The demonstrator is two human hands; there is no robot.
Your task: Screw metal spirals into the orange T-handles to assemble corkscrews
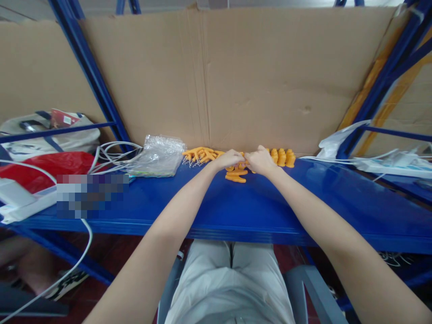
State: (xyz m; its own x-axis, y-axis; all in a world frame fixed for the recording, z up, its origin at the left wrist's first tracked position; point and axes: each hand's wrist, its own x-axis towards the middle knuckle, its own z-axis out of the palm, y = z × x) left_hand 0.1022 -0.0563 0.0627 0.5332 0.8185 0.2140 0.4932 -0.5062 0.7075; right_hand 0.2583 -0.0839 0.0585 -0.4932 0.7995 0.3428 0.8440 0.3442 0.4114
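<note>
My left hand [232, 159] and my right hand [259, 160] meet over the back of the blue table, fingers curled and close together. What they pinch between them is too small and covered to make out; bits of orange show around the fingertips. Just below the hands lie curved orange plastic pieces [235, 178]. Left of them is a heap of branching orange pieces [202, 154], with small wavy metal bits [191, 164] at its front edge. Beside my right hand, rounded orange knob-like pieces [281, 157] stand in rows, partly hidden by that hand.
A clear plastic bag [161, 155] lies left of the orange heap. White cables [114, 148], a red bag [67, 164] and a white power strip [30, 204] crowd the left. Cardboard [256, 81] walls off the back, between blue posts [91, 72]. White cables [324, 158] run right.
</note>
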